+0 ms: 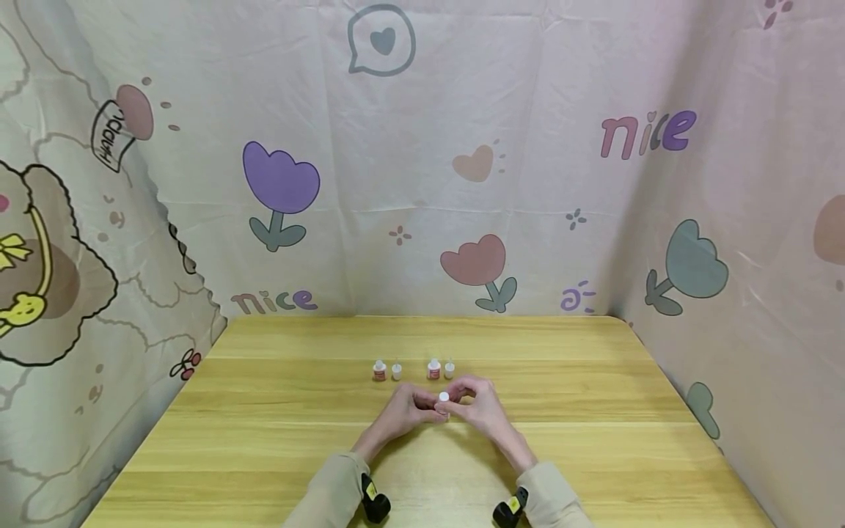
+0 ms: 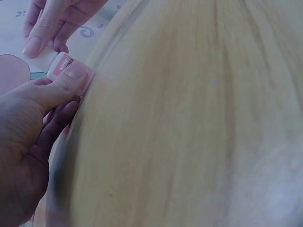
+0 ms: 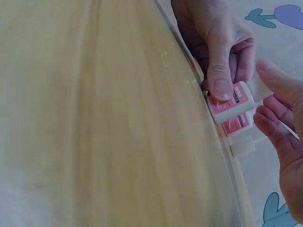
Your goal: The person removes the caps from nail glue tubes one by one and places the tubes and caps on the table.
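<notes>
Near the middle of the table, my left hand (image 1: 405, 411) holds a small white bottle (image 3: 229, 105) with a pink label. In the left wrist view its thumb lies across the label. My right hand (image 1: 485, 411) pinches the white cap (image 1: 444, 397) at the bottle's top, thumb on one side and fingers on the other. The cap is at the neck; whether it is screwed tight cannot be told. Just beyond the hands stand a similar bottle (image 1: 433, 369) and a loose white cap (image 1: 450, 370) with a thin stem pointing up.
Farther left on the wooden table (image 1: 277, 411) stand another pink-labelled bottle (image 1: 379, 370) and its separate white cap (image 1: 397, 372). A printed cloth (image 1: 396, 264) hangs behind the table's far edge and along both sides.
</notes>
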Tool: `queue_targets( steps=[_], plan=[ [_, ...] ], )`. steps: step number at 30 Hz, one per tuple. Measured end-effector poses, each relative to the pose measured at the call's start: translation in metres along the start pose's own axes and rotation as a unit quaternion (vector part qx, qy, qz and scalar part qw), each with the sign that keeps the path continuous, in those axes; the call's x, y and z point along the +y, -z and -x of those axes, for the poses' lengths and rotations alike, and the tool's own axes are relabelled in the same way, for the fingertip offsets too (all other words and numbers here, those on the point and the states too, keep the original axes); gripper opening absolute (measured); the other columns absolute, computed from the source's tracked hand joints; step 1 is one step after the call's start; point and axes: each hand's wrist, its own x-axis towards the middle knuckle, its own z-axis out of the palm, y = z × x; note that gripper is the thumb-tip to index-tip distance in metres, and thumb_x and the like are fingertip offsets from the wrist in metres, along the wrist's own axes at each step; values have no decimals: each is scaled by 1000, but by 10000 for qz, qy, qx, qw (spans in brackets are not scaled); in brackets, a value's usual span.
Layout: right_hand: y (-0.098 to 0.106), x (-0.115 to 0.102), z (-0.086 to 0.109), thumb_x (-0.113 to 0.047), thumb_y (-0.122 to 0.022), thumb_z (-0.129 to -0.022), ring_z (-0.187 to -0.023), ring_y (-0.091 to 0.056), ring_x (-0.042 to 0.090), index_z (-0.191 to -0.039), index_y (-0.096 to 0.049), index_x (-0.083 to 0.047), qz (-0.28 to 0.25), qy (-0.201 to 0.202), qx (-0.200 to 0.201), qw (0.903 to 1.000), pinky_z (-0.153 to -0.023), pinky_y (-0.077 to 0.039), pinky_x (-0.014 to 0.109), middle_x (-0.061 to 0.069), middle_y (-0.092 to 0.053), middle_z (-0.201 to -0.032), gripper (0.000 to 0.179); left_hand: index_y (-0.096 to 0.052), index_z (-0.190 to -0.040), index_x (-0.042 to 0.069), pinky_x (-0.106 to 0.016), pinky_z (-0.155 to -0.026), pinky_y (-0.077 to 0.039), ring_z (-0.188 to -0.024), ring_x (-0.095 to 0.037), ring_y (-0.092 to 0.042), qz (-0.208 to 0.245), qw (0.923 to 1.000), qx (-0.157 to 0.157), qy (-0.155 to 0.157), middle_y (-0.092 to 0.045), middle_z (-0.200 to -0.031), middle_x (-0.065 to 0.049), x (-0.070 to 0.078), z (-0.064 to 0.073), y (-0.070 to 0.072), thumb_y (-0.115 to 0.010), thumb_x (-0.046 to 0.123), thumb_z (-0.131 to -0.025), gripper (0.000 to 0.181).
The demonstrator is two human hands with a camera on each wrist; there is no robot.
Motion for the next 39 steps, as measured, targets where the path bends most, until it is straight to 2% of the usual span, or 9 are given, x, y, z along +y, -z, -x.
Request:
queue_targets(
  steps=[4, 6, 13, 15, 19, 28, 36, 39],
  plan=[
    [-1, -3, 0, 9, -80, -77, -70, -65, 15, -85, -70, 6, 71, 152, 77, 9998, -65, -59, 39, 21, -71, -77, 13, -80, -101, 9, -19, -72, -57, -83, -18, -77, -25, 10000, -30, -26, -80, -94, -10, 0, 0, 0, -83, 13, -82, 20],
    [-2, -1, 0, 9, -80, -77, -71, -66, 16, -85, -71, 5, 140, 97, 78, 9998, -67, -60, 40, 19, -71, -78, 13, -80, -101, 8, -19, -73, -57, -83, -15, -76, -44, 10000, -58, -67, -80, -94, -10, 0, 1, 0, -82, 12, -83, 19],
    [-4, 32, 3, -6, -83, -80, -77, -64, 2, -91, -77, -9, 163, -112, -106, 9997, -77, -59, 27, 7, -73, -82, 12, -81, -99, 8, -18, -72, -57, -79, -4, -73, -153, 9998, -84, -97, -80, -93, -9, 1, 1, 1, -82, 14, -83, 18],
    [-3, 32, 3, -5, -82, -80, -78, -64, 2, -91, -77, -8, 114, -164, -165, 9997, -80, -58, 26, 9, -73, -83, 12, -81, -98, 9, -18, -71, -56, -78, -4, -73, -205, 9997, -63, -94, -80, -92, -9, 0, 1, 1, -83, 15, -83, 17],
    [-2, 32, 4, -4, -81, -81, -79, -65, 5, -93, -77, -7, 28, -183, -233, 9996, -82, -59, 29, 13, -73, -85, 12, -81, -98, 10, -18, -71, -56, -77, -6, -73, -217, 9997, -56, -89, -80, -91, -9, 0, 0, 1, -83, 16, -82, 17],
    [-2, 30, 2, -11, -84, -80, -75, -63, 0, -88, -74, -13, 281, -440, -82, 9986, -72, -59, 31, 3, -74, -82, 14, -81, -98, 10, -19, -71, -57, -78, -8, -74, -184, 9998, 1, -50, -80, -92, -9, 0, 0, 1, -83, 14, -82, 17],
    [-2, 29, 2, -5, -83, -80, -75, -64, 3, -87, -75, -11, 219, -178, 23, 9996, -73, -60, 30, 6, -74, -82, 12, -81, -98, 9, -19, -70, -56, -77, -6, -73, -193, 9998, 9, -77, -80, -91, -9, 1, 0, 1, -83, 14, -83, 16],
    [-1, 29, 3, -3, -82, -81, -76, -66, 9, -89, -76, -8, 170, -84, -34, 9998, -76, -60, 32, 10, -74, -84, 11, -81, -98, 9, -19, -71, -57, -77, -6, -73, -186, 9998, 2, -37, -80, -92, -9, 1, 0, 1, -83, 14, -83, 16]
  ],
)
